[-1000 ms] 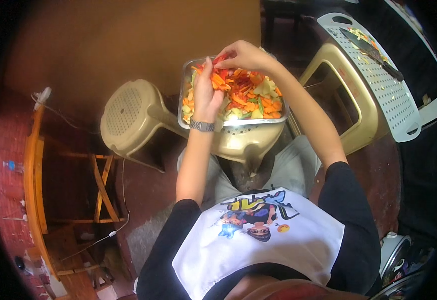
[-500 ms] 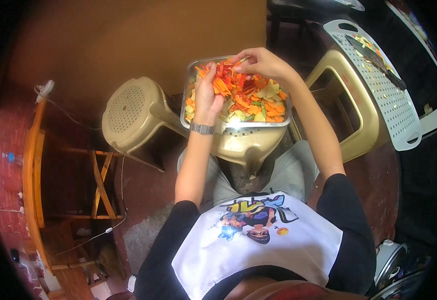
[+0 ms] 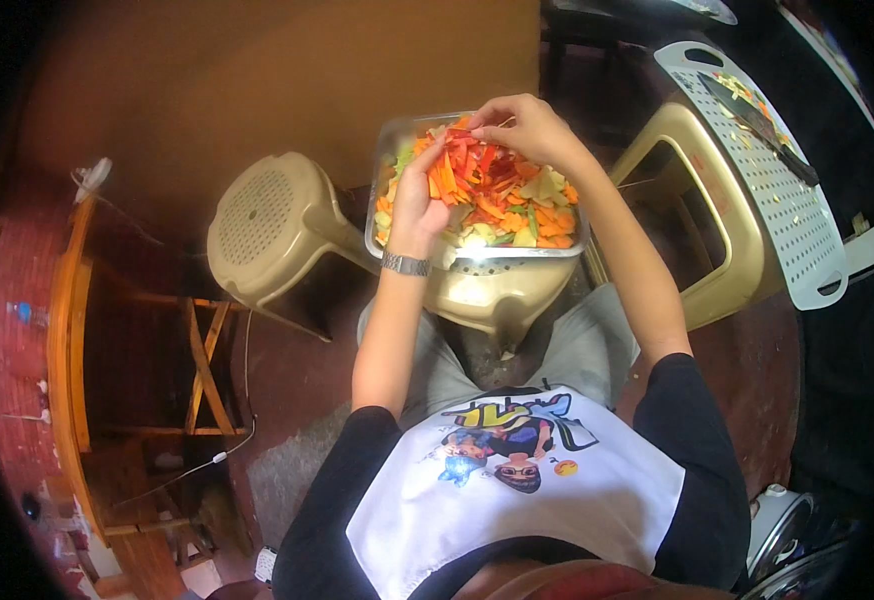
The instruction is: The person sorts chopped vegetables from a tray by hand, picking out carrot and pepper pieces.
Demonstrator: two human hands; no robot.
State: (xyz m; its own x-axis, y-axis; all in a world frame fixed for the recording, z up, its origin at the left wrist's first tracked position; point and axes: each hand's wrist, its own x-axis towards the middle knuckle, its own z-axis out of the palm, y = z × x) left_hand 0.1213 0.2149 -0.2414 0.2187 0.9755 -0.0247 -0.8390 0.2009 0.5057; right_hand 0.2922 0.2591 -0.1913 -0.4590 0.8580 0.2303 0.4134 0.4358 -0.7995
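Note:
A metal tray (image 3: 478, 252) full of cut vegetables stands on a beige stool (image 3: 497, 292) between my knees. My left hand (image 3: 420, 205), with a metal watch on the wrist, is cupped around orange and red strips (image 3: 446, 178) above the tray's left side. Over the back of the tray, my right hand (image 3: 519, 127) has its thumb and fingertips pinched together beside the red strips; what they hold, if anything, is too small to make out. Orange, green and pale yellow pieces (image 3: 547, 208) lie in the tray.
Another beige stool (image 3: 257, 222) stands at the left. At the right, a perforated grey cutting board (image 3: 772, 205) bears a dark knife (image 3: 747, 118) and vegetable bits, with a taller beige stool (image 3: 732, 210) beside it. A wooden frame (image 3: 72, 350) is at far left.
My left hand has shifted slightly right with the strips, closer to the middle of the tray. My right hand has moved slightly right from its earliest position and its fingertips remain near the strips.

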